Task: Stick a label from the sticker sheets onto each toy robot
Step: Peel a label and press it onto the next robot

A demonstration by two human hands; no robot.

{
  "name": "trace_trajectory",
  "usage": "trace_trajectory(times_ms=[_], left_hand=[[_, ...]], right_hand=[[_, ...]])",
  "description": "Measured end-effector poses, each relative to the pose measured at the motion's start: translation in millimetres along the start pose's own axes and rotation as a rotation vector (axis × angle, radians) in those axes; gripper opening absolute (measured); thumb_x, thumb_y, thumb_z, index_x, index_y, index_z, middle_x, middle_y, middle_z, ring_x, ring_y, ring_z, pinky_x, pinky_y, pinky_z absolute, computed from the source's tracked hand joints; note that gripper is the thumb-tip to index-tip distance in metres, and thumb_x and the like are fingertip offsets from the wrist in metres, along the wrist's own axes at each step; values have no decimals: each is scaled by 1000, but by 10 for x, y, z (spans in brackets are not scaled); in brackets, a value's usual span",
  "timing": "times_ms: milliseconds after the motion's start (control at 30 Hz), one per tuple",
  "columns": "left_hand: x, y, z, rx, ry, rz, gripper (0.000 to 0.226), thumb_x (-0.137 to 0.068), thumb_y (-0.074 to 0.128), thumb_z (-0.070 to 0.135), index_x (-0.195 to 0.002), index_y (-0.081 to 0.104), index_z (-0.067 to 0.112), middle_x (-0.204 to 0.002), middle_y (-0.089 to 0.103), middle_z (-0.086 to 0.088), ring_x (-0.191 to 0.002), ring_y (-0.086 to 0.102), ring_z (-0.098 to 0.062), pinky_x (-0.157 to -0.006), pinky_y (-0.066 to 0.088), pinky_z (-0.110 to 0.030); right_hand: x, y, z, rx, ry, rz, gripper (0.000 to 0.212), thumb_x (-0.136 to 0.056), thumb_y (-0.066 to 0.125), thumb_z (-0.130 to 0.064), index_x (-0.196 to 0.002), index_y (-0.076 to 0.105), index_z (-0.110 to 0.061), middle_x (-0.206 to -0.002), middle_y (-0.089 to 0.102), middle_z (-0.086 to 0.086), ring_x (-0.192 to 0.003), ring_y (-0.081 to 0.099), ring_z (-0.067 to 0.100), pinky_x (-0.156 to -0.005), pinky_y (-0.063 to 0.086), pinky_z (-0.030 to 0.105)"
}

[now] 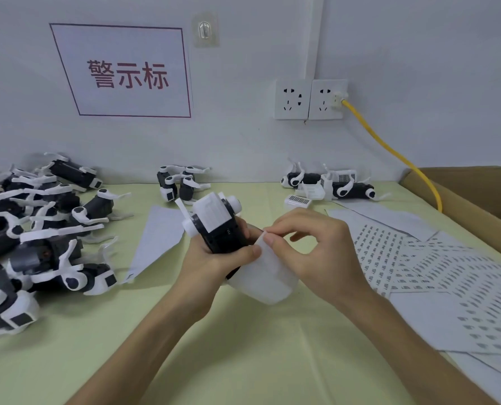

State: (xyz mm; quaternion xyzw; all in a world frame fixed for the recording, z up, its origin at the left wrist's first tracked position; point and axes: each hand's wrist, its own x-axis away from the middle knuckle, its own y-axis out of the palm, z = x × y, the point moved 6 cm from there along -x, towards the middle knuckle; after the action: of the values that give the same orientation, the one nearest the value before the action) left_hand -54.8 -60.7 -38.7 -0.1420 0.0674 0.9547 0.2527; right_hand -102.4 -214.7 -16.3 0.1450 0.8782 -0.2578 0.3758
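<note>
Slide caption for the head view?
A toy robot gripped in the left hand; right hand pinches its white end beside sticker sheets.

Background only: white paper sign with a dark red border and red Chinese characters (126,73) on the white wall (418,54). Clear plastic adhesive hook (204,30) just right of the sign's top edge. Two white wall sockets side by side: left socket (292,99), right socket (328,99). Yellow cable (389,150) plugged into the right one, runs down behind the brown cardboard box (462,206) at right. Pale green table cover (243,346) underneath.
</note>
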Motion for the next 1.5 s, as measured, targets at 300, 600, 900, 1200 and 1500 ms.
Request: trace_trajectory(times_ms=[300,600,900,1200,1500], left_hand=[[-7,-6,-45,1,-18,2,24,-76,74,12,-71,67,34,-94,75,0,-87,68,-18,-60,48,-21],[-13,-36,-96,10,-71,10,21,-71,76,15,-71,68,34,-104,77,7,-97,72,-17,-74,52,-37],[-31,-144,-303,262,-248,185,20,-72,73,6,-75,61,21,-121,76,3,-117,71,-18,-91,55,-42],[-18,-557,-255,330,-337,576,33,-94,70,24,-63,78,23,-79,75,3,-68,72,-17,-36,28,-16],[-103,-395,-25,206,-181,190,10,-85,72,23,-89,76,15,-104,78,-14,-82,74,-20,-75,60,-34]], right_hand=[[5,0,20,-15,62,-12,9,-81,70,-10,-81,79,-12,-79,74,-9,-79,69,12,-70,53,37],[-14,-67,44,-1,91,37,12,-87,70,-4,-83,77,-13,-79,74,-8,-79,69,13,-76,55,37],[-17,-214,185,17,166,258,8,-94,69,-6,-91,74,-10,-68,71,-6,-58,70,10,-62,52,16],[-16,-222,273,-28,246,278,13,-90,71,-1,-91,78,-12,-79,77,-7,-67,74,5,-69,55,16],[-20,-113,253,-136,247,140,31,-89,67,7,-101,75,-20,-81,76,-2,-71,75,13,-74,56,20]])
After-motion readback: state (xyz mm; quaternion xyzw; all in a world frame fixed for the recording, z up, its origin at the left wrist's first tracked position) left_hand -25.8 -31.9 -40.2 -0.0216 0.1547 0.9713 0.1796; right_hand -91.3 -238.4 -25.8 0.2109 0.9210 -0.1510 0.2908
